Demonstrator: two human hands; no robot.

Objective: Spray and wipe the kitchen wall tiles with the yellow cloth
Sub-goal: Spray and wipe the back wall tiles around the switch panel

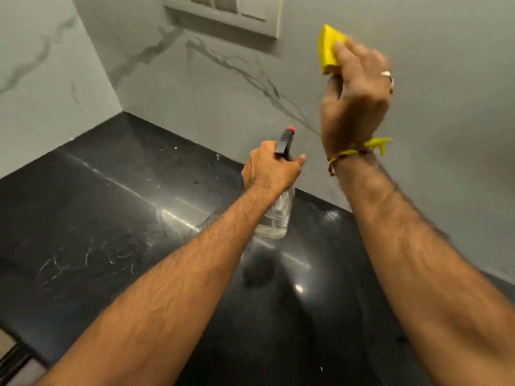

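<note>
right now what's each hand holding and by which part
The left hand grips the spray bottle by its neck, just under the trigger head. The right hand holds the folded yellow cloth by its lower edge, against the wall tiles.

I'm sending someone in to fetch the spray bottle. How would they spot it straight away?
Look at the black countertop where it meets the grey marbled wall tiles. Over it, near the wall, the left hand grips the spray bottle. It is the only clear bottle there, with a black trigger head and a red nozzle tip.
</note>
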